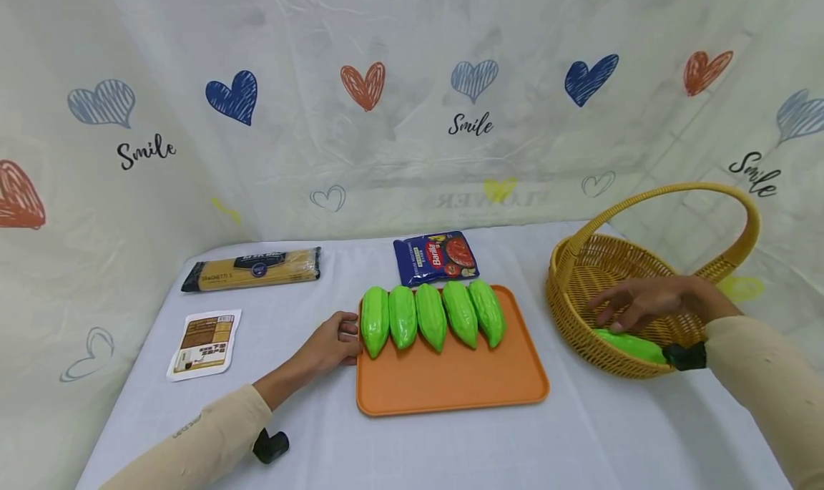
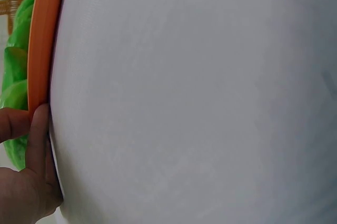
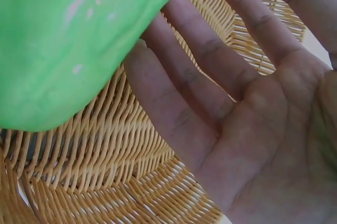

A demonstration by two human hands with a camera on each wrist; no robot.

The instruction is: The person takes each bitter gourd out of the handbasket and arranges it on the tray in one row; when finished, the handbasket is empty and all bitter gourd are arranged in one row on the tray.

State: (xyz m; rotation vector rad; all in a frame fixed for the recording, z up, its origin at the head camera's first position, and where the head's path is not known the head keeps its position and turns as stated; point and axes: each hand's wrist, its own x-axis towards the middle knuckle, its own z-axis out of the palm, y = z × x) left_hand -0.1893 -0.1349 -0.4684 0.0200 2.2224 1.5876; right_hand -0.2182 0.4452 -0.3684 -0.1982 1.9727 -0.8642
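Observation:
My left hand [image 1: 335, 342] pinches the left rim of an orange tray [image 1: 450, 383], thumb on one side of the edge and fingers on the other in the left wrist view. Several bright green bitter melons [image 1: 430, 318] lie in a row along the tray's far side, pointed ends toward me. My right hand [image 1: 656, 300] reaches inside a wicker basket [image 1: 558, 304], over another green bitter melon [image 1: 631, 345] lying in it. In the right wrist view the fingers [image 3: 205, 50] are extended and spread, with that bitter melon beside their tips and nothing in the palm.
Behind the tray lies a blue Barilla packet [image 1: 436, 258]. A spaghetti pack [image 1: 251, 270] is at the back left, with a white and brown pouch [image 1: 204, 345] in front of it. The basket's tall handle [image 1: 682, 187] arches above my right hand. A patterned curtain [image 1: 412, 154] hangs behind the table.

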